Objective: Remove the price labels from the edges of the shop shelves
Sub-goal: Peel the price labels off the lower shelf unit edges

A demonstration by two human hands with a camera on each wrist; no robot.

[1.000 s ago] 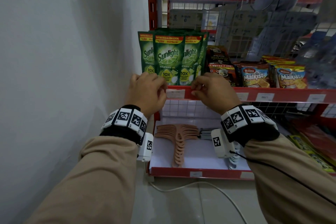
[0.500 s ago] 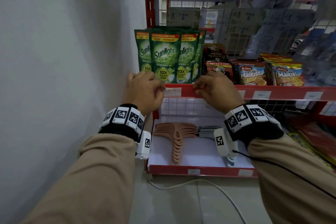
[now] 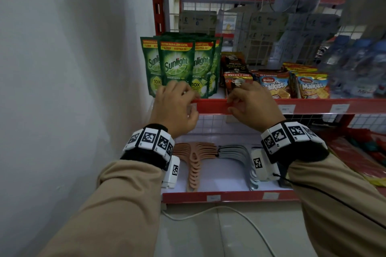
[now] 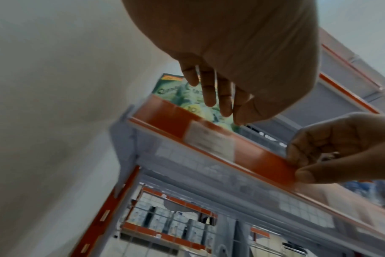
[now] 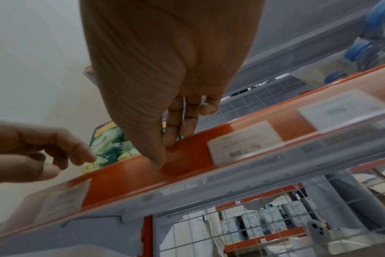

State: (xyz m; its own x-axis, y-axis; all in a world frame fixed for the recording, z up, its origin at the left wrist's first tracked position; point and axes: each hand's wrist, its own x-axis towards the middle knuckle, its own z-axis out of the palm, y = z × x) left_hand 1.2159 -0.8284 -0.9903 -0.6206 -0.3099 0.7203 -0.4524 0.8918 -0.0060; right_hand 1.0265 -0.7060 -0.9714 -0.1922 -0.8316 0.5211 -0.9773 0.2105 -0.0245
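- The left hand point(image 4: 242, 57) has lifted off; fingers relaxed, holding nothing.
- Right hand point(image 5: 165, 83) still pinches the red shelf-edge strip point(image 4: 264, 156).
- Price label point(image 4: 210, 139) remains in the strip at the left hand's 6 o'clock, so removal isn't finished.

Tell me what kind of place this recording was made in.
Most likely a small grocery or convenience shop. Red-edged shelves carry white price labels along their front strips, and they are stocked with Sunlight dish-soap pouches and Malkist cracker packs.
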